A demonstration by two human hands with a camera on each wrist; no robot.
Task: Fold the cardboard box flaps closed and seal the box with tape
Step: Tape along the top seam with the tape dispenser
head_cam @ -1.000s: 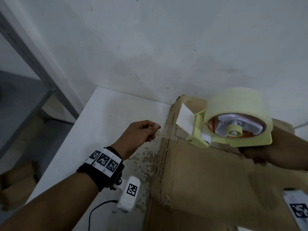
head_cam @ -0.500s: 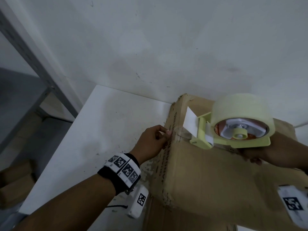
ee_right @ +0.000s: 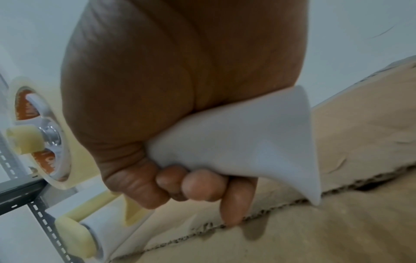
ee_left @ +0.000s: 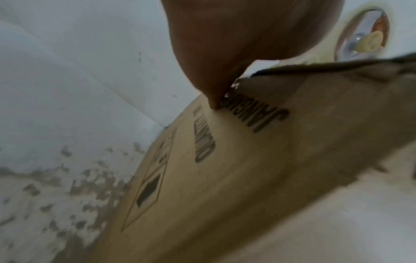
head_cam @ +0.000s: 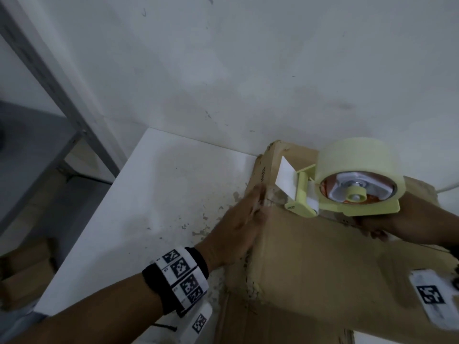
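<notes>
A brown cardboard box lies on the white table with its top flaps folded down; the seam between them shows in the right wrist view. My right hand grips the white handle of a pale yellow tape dispenser, which sits low over the box's top near its far left corner. A short strip of clear tape runs from the dispenser to the left edge. My left hand presses straight fingers against the box's upper left side at that edge. The tape end is hidden under them.
The white table stretches left of the box, its surface speckled near the box. A white wall stands close behind. A grey metal shelf frame rises at the left, with brown boxes on the floor below.
My left hand moved right from pinching the tape end in the air to pressing flat against the box's left edge. The dispenser shifted slightly right.
</notes>
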